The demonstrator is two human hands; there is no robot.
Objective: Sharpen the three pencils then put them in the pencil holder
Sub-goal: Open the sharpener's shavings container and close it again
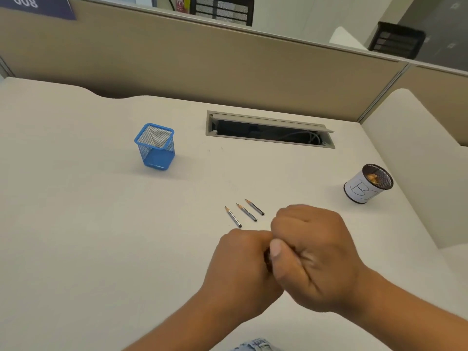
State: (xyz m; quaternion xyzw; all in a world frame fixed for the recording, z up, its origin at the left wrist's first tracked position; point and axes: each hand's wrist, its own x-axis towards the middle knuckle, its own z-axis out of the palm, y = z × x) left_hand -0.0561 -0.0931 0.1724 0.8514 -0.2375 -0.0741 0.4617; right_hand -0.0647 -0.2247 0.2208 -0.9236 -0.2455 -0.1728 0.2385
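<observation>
Seen from the head camera, three short grey pencils [246, 212] lie side by side on the beige desk [101, 224]. Their long axes slant away and to the left, the pointed tips at the far end and the blunt ends just beside both fists. The left hand [240, 259] and right hand [311, 254] are curled knuckle to knuckle, pinching a small, mostly hidden dark object [267, 259]. The blue square mesh pencil holder [155, 148] stands well apart, farther away and to the left.

Off-white desk top [88, 236]
Blue square mesh holder [155, 148] at ten o'clock, three short grey pencils [246, 212] central, paper-wrapped black mesh cup [367, 184] at three.
</observation>
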